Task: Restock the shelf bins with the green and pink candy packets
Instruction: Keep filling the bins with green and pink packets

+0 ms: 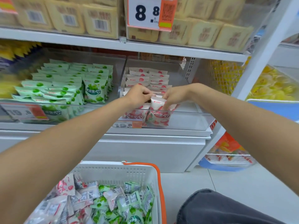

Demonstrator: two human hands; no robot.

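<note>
Left hand [139, 94] and right hand [174, 96] reach into the clear right bin [191, 113]. Both have curled fingers pinching the tops of upright pink candy packets [157, 104] in the front row. Green candy packets [95, 91] fill the adjacent bin. Mixed stock remains in the basket [159, 183]. Risk: if released unsupported, the packets may topple forward and disorder the row.
</note>
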